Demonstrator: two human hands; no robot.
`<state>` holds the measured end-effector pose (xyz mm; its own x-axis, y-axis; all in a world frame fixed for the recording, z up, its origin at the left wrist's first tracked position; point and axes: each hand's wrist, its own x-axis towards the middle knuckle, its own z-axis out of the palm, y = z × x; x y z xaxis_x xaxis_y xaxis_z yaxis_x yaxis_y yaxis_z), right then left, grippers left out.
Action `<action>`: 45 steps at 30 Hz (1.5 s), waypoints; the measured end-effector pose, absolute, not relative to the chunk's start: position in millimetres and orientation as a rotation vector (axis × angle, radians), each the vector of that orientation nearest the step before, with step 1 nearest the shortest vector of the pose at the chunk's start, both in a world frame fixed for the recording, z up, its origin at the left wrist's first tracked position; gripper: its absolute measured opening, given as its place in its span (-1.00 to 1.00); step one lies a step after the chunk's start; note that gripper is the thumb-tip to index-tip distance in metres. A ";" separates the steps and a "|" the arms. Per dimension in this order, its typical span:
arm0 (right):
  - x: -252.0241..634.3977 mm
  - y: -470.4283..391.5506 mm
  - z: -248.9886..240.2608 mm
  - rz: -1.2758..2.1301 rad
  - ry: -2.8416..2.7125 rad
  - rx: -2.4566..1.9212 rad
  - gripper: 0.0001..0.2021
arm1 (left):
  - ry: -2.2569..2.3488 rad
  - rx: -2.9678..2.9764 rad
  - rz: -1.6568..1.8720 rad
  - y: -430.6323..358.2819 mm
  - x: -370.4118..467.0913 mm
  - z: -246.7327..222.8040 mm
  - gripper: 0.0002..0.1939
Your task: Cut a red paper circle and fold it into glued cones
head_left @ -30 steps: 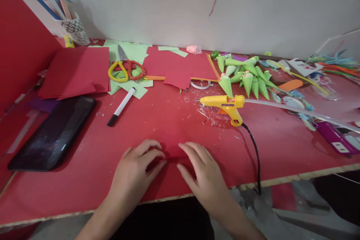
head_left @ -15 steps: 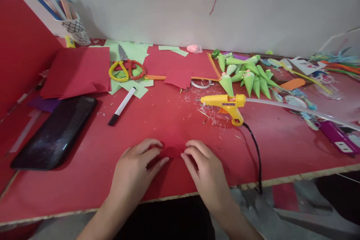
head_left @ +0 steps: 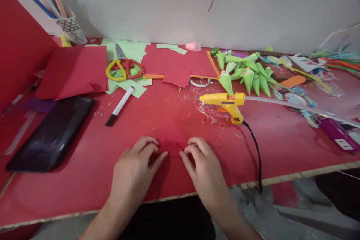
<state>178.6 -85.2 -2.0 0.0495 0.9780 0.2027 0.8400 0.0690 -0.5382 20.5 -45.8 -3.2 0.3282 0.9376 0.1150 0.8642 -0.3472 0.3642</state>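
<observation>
A small piece of red paper (head_left: 172,149) is stretched between my two hands, close above the red table (head_left: 92,180) near its front edge. Its outline is hard to tell from the tabletop of the same colour. My left hand (head_left: 143,161) pinches its left side between thumb and fingers. On the right side, my right hand (head_left: 199,161) pinches it in the same way, with the fingers curled. Beyond the hands, a yellow glue gun (head_left: 225,101) lies on its side, a clear glue stick in its back. A white marker (head_left: 120,105) lies to the left.
A black phone (head_left: 52,135) lies at the left by a stack of red paper (head_left: 74,69). Scissors (head_left: 123,68) rest on green paper scraps. Green paper cones (head_left: 249,78) are heaped at the back right. The gun's black cord (head_left: 255,146) hangs over the front edge.
The view has shifted slightly. Both hands still pinch the red paper, and more of its surface shows between them, now with a raised point or fold near the right fingers.
</observation>
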 end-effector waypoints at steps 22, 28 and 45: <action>179.6 -80.2 -2.3 0.305 -1.890 -1.821 -0.85 | 0.719 2.991 0.281 -38.5 0.9 4.1 -0.55; 181.6 -81.6 -0.2 0.333 -1.885 -1.825 -0.89 | 0.789 2.979 0.153 -40.9 -0.9 6.8 -0.52; 193.9 -84.2 0.2 0.384 -1.848 -1.810 -0.87 | 0.850 2.983 0.053 -39.9 4.3 7.4 -0.57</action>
<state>193.9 -84.2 0.2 0.0287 0.9858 0.1657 0.8379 0.0667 -0.5417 4.3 -39.9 7.4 0.8493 0.5274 0.0222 0.5260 -0.8491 0.0477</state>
